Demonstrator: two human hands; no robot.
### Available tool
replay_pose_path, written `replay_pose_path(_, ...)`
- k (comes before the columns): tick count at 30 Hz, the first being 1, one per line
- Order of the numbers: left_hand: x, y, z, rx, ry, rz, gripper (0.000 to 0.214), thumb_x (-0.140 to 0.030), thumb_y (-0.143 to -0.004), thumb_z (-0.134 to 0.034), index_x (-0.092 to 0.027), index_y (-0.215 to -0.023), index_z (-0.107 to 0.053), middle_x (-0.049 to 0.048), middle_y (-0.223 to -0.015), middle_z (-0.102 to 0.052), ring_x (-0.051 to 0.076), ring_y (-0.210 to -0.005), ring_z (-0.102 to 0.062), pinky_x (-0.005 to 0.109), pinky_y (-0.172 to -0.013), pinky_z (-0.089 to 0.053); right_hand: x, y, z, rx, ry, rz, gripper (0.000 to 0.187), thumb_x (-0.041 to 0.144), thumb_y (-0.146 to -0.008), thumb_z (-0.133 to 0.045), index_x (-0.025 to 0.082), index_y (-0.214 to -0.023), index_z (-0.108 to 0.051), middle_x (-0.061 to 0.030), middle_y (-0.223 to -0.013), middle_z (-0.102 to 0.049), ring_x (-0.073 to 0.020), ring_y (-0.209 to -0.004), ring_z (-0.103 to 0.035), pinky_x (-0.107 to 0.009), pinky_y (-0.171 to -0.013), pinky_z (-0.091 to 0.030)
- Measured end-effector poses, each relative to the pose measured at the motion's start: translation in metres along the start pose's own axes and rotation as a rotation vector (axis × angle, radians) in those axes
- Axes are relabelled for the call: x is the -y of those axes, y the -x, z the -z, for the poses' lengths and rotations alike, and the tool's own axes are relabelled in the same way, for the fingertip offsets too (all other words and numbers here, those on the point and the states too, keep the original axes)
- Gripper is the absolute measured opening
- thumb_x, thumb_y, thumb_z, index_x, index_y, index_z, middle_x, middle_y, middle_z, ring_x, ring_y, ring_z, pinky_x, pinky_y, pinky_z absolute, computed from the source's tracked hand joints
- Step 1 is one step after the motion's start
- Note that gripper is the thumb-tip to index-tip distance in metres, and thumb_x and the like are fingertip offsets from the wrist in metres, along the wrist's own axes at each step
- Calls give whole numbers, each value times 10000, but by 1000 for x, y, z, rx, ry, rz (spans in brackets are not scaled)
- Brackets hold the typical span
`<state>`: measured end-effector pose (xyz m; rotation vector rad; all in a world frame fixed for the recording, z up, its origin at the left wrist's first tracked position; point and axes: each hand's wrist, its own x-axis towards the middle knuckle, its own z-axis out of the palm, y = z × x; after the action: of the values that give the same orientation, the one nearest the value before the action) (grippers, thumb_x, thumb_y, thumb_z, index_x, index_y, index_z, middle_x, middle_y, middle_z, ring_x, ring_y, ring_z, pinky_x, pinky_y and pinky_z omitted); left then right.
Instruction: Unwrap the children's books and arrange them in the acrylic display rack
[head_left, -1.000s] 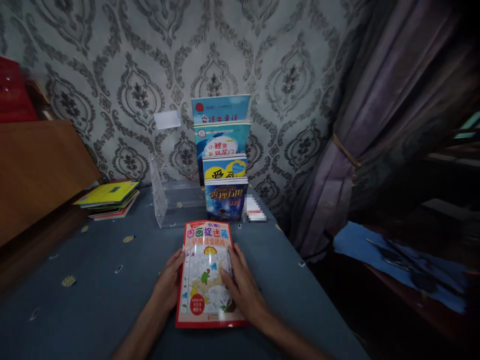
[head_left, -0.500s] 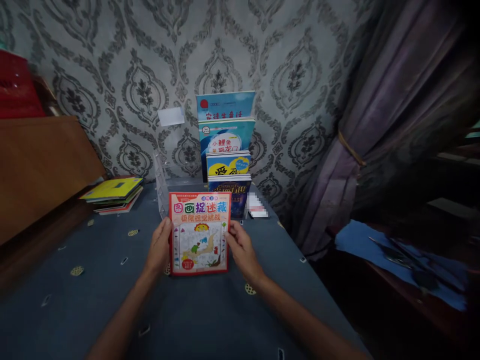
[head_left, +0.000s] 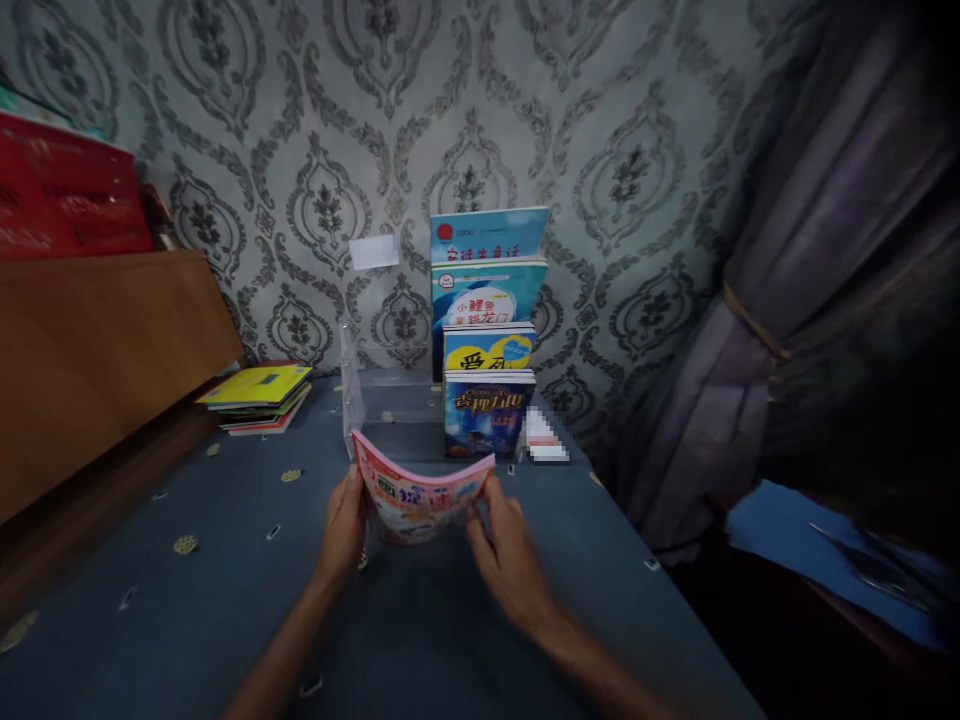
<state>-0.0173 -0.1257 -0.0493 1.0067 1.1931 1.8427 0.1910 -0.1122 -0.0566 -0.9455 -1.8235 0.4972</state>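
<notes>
A thin red-bordered children's book [head_left: 420, 500] is held up off the blue table [head_left: 187, 600], tipped back so its cover faces upward and bows in the middle. My left hand [head_left: 343, 528] grips its left edge and my right hand [head_left: 504, 540] grips its right edge. Just beyond it stands a clear acrylic tiered rack [head_left: 375, 405] with several children's books [head_left: 486, 345] lined up in its right half. The rack's left half holds no books.
A stack of thin books [head_left: 259, 397] lies at the table's far left, beside a wooden board [head_left: 90, 370] and a red crate [head_left: 64, 190]. Patterned wallpaper backs the table. A tied purple curtain [head_left: 750, 330] and a blue cloth [head_left: 825, 560] are at the right.
The book lay flat on the table under both hands. They lifted it upright, then carried it toward the rack and tilted it back.
</notes>
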Motion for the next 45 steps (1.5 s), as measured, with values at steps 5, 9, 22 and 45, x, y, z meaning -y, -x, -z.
replay_pose_path(5,-5,7,0,25,-185,-121,496,-632,-858,-632,-186,-643,-647,18,-634,-595,162,-631,-527,278,-617,-489,15,-1,1,47,-70,15,184,127,-898,-420,241,-1008,-512,-54,-950,-630,-220,-899,-627,-362,-822,-521)
replay_pose_path(9,2,6,9,-36,-222,-143,470,-619,-920,-539,-190,-774,-665,26,-706,-618,173,-686,-568,278,-642,-504,23,-3,-1,52,-67,2,125,142,-877,-439,242,-944,-474,-40,-885,-596,-214,-841,-596,-351,-763,-509)
replay_pose_path(22,-19,27,20,96,-475,-271,415,-533,-882,-663,-211,-1126,-569,47,-1046,-676,197,-943,-648,306,-837,-522,12,1,-3,85,-125,-111,106,329,-984,-458,242,-1043,-472,-65,-973,-670,-230,-912,-647,-369,-804,-523)
replay_pose_path(45,-14,-64,50,224,-578,-193,348,-463,-794,-636,-199,-1020,-625,59,-911,-730,248,-911,-672,373,-832,-524,-9,-88,-23,152,-32,46,207,273,-954,-476,193,-1087,-613,-91,-982,-765,-239,-832,-709,-339,-742,-530)
